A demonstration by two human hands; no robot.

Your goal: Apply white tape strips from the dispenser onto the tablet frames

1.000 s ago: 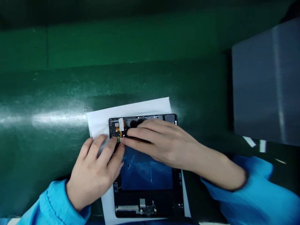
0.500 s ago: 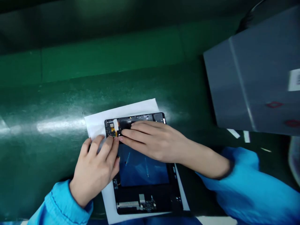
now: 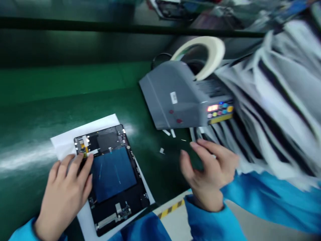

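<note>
An opened tablet (image 3: 112, 174) lies on a white sheet of paper (image 3: 65, 142), its black inner frame and blue panel facing up. A strip of white tape sits on an orange flex cable (image 3: 85, 145) at its upper left corner. My left hand (image 3: 64, 195) rests on the tablet's left edge, fingertips just below that cable. My right hand (image 3: 208, 174) is off the tablet, fingers apart and curved, holding nothing visible. It is just below a grey tape dispenser (image 3: 170, 95) carrying a cream tape roll (image 3: 208, 50).
Small white tape scraps (image 3: 163, 150) lie on the green bench mat (image 3: 155, 167). A blurred black-and-white striped cloth (image 3: 276, 100) hangs at the right. A yellow-black striped floor marking (image 3: 172, 209) shows below. Other devices (image 3: 173, 8) lie beyond the bench.
My view has swung right, bringing the dispenser fully into sight. My right hand has lifted off the tablet and moved right toward the dispenser. My left hand stays on the tablet.
</note>
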